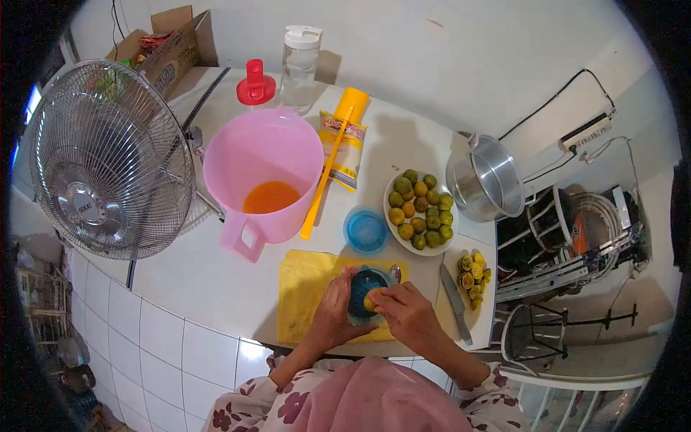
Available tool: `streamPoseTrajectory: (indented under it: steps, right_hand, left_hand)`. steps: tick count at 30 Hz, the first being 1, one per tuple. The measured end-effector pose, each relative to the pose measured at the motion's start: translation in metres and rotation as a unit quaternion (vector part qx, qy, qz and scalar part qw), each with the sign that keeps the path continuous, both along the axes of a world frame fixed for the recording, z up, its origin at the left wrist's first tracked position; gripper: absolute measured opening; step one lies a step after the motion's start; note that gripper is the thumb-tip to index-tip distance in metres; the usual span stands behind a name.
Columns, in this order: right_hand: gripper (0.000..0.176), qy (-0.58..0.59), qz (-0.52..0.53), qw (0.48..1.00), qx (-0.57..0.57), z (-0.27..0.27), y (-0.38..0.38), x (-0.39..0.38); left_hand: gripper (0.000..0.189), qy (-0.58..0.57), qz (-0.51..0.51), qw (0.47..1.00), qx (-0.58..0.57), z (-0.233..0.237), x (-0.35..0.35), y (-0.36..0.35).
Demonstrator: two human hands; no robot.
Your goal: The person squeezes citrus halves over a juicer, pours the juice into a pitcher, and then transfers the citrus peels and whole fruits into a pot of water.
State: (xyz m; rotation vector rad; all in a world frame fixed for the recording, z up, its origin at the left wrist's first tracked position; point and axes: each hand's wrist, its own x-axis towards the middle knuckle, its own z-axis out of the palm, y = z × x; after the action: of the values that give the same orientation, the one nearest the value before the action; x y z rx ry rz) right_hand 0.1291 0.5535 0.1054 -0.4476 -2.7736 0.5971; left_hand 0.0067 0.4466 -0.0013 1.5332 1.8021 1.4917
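Observation:
My left hand point(332, 311) wraps around a blue citrus juicer point(362, 289) standing on a yellow cutting board point(306, 291). My right hand point(407, 311) presses a small halved citrus fruit point(370, 299) down onto the juicer. A white plate point(419, 245) of several small green-yellow citrus fruits point(419, 209) sits just beyond. Squeezed halves point(473, 272) lie in a pile to the right, beside a knife point(454, 301). A pink pitcher point(260, 180) with orange juice stands to the upper left.
A blue lid point(366, 230) lies by the board. A yellow stirrer point(325, 176), a sugar packet point(343, 147), a red lid point(255, 85) and a clear bottle point(299, 68) stand behind. A table fan point(108, 162) is at left, a steel pot point(486, 180) at right.

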Motion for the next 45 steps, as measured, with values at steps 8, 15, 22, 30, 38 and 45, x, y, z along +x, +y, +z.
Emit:
streamPoseTrajectory:
  steps: [8,15,22,30,38,45]
  right_hand:
    - [0.029,-0.012,-0.038,0.999,0.021,-0.002,-0.011,-0.001]
    - [0.024,0.033,-0.071,0.997,-0.006,-0.01,-0.011,-0.004]
    - [0.02,0.074,-0.11,0.99,-0.05,-0.028,-0.015,0.001]
    - [0.018,0.133,-0.139,0.981,0.004,-0.035,-0.019,-0.003]
    - [0.018,0.102,-0.18,0.975,-0.076,-0.035,-0.016,0.003]
    - [0.018,0.089,-0.144,0.967,-0.192,-0.025,0.008,0.022]
  left_hand:
    - [0.125,-0.013,0.003,1.0,0.012,-0.013,0.003,0.001]
    - [0.124,0.006,0.004,1.0,-0.028,0.001,0.002,-0.002]
    - [0.122,0.0,0.005,1.0,0.002,-0.007,0.003,0.001]
    - [0.117,0.036,0.027,0.999,0.008,-0.008,0.004,0.004]
    - [0.116,0.05,0.048,0.997,0.021,0.003,0.004,0.001]
    - [0.124,0.032,0.021,0.999,0.018,0.005,0.002,0.0]
